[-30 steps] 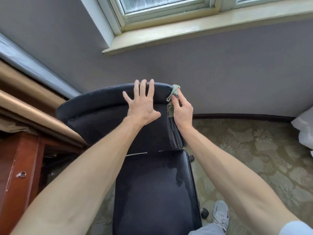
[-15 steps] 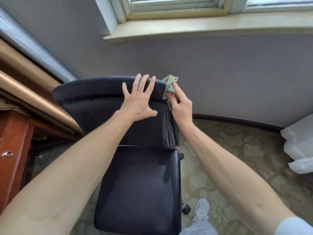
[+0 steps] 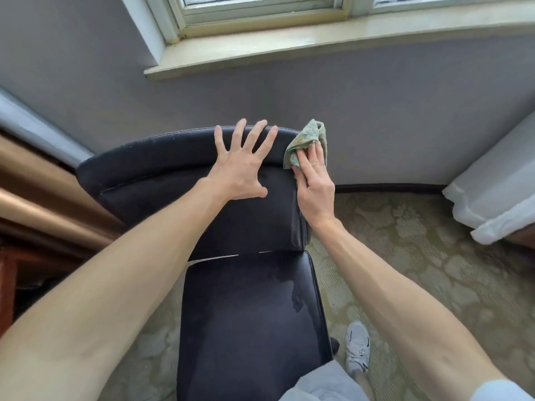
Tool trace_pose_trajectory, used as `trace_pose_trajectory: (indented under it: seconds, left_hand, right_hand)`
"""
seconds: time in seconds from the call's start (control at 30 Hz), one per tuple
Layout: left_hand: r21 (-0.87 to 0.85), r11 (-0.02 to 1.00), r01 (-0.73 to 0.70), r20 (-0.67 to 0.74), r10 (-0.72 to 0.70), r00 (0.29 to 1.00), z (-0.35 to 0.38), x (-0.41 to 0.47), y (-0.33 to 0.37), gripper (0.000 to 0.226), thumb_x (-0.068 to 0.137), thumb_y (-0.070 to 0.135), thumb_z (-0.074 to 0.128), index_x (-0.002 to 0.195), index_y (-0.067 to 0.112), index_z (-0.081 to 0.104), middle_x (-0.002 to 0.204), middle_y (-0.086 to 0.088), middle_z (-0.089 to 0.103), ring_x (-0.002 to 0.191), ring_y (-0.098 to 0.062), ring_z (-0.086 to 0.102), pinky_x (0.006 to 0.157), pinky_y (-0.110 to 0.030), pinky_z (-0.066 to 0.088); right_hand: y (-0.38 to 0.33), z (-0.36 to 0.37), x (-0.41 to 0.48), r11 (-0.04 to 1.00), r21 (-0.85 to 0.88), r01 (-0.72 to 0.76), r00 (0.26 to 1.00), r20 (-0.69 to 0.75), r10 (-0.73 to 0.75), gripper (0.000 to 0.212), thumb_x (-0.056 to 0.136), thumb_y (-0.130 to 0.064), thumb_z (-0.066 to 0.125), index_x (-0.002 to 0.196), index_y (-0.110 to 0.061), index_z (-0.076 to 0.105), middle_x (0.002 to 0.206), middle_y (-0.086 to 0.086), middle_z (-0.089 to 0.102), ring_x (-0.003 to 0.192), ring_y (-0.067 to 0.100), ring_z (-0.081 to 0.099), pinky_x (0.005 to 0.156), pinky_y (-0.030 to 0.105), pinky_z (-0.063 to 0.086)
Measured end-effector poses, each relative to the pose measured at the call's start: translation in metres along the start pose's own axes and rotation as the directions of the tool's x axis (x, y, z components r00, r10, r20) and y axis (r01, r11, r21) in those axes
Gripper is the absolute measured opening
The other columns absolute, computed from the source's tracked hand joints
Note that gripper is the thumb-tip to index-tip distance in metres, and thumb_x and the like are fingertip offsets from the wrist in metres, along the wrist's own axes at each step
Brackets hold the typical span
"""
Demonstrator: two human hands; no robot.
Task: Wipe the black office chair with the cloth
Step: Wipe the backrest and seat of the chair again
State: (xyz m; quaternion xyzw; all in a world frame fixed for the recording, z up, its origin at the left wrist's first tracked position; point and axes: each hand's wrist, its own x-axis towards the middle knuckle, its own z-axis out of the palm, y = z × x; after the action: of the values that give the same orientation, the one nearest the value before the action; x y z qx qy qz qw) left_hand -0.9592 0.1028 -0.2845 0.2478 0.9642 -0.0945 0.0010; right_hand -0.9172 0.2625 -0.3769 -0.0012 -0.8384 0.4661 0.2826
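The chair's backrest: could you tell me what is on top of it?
The left hand rests spread on the backrest top; the right hand presses the cloth on its right corner, which is covered.

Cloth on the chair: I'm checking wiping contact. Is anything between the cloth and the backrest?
Nothing visible. The right hand presses the cloth directly against the black office chair, at the backrest's top right corner; the left hand lies spread beside it, not under it.
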Motion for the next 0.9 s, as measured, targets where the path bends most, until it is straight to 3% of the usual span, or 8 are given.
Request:
trace_pose_trajectory:
  seconds: [0.1, 0.27, 0.4, 0.63, 0.7, 0.8, 0.9]
  left_hand:
    - [0.021, 0.999, -0.044, -0.019, 0.044, 0.999, 0.002, -0.002, -0.006, 0.124, 0.065, 0.052, 0.071, 0.153, 0.027, -0.013, 0.161, -0.001, -0.011, 0.146, -0.037, -0.009, 0.106, -0.073, -0.006]
    - [0.032, 0.997, -0.076, -0.043, 0.077, 0.996, 0.006, 0.003, -0.010, 0.126, 0.065, 0.061, 0.072, 0.153, 0.025, -0.011, 0.161, -0.003, -0.010, 0.146, -0.039, -0.007, 0.106, -0.075, -0.004]
    - [0.031, 0.996, -0.082, -0.058, 0.083, 0.995, 0.008, 0.004, -0.005, 0.127, 0.064, 0.067, 0.070, 0.154, 0.024, -0.009, 0.162, -0.005, -0.008, 0.146, -0.040, -0.006, 0.106, -0.075, -0.004]
    - [0.042, 0.996, -0.084, -0.074, 0.087, 0.993, 0.010, 0.005, -0.004, 0.125, 0.065, 0.067, 0.068, 0.154, 0.024, -0.008, 0.161, -0.007, -0.008, 0.146, -0.040, -0.005, 0.106, -0.076, -0.003]
    - [0.037, 0.996, -0.085, -0.070, 0.087, 0.994, 0.009, 0.006, -0.003, 0.124, 0.065, 0.066, 0.068, 0.154, 0.024, -0.008, 0.161, -0.006, -0.008, 0.146, -0.040, -0.005, 0.106, -0.075, -0.005]
    - [0.031, 0.996, -0.087, -0.076, 0.089, 0.993, 0.009, 0.005, -0.004, 0.122, 0.066, 0.064, 0.067, 0.154, 0.024, -0.007, 0.161, -0.006, -0.008, 0.146, -0.040, -0.006, 0.105, -0.075, -0.005]
    - [0.026, 0.995, -0.095, -0.082, 0.097, 0.992, 0.009, 0.004, -0.003, 0.122, 0.066, 0.063, 0.068, 0.155, 0.024, -0.006, 0.162, -0.006, -0.007, 0.146, -0.039, -0.005, 0.106, -0.075, -0.005]
  right_hand:
    - [0.005, 0.015, -0.016, 0.995, -0.087, 0.042, 0.998, -0.033, -0.045, 0.035, 0.096, -0.013, 0.055, 0.131, -0.011, 0.059, 0.145, 0.009, 0.046, 0.140, 0.026, 0.032, 0.114, 0.014, 0.020]
    - [0.023, 0.032, -0.049, 0.960, -0.232, 0.156, 0.988, 0.026, -0.154, 0.035, 0.097, -0.014, 0.054, 0.131, -0.013, 0.059, 0.142, 0.007, 0.051, 0.140, 0.023, 0.033, 0.109, 0.032, 0.038]
    - [0.032, 0.033, -0.058, 0.950, -0.260, 0.175, 0.984, 0.031, -0.173, 0.033, 0.096, -0.014, 0.055, 0.129, -0.012, 0.061, 0.139, 0.007, 0.055, 0.139, 0.025, 0.035, 0.106, 0.039, 0.043]
    - [0.023, 0.024, -0.046, 0.936, -0.249, 0.249, 0.968, 0.074, -0.239, 0.028, 0.096, -0.025, 0.055, 0.116, -0.012, 0.070, 0.153, 0.010, 0.033, 0.146, 0.021, 0.020, 0.113, 0.033, 0.035]
    - [0.024, 0.022, -0.043, 0.932, -0.244, 0.269, 0.963, 0.073, -0.259, 0.025, 0.096, -0.022, 0.056, 0.112, -0.011, 0.071, 0.153, 0.010, 0.032, 0.145, 0.023, 0.022, 0.112, 0.038, 0.037]
    - [0.025, 0.022, -0.043, 0.938, -0.231, 0.260, 0.965, 0.054, -0.255, 0.026, 0.097, -0.018, 0.055, 0.118, -0.007, 0.067, 0.152, 0.013, 0.032, 0.145, 0.026, 0.024, 0.107, 0.044, 0.041]
    - [0.026, 0.025, -0.040, 0.940, -0.259, 0.223, 0.973, 0.005, -0.230, 0.035, 0.097, -0.016, 0.055, 0.131, -0.007, 0.056, 0.152, 0.017, 0.032, 0.145, 0.028, 0.023, 0.110, 0.041, 0.039]
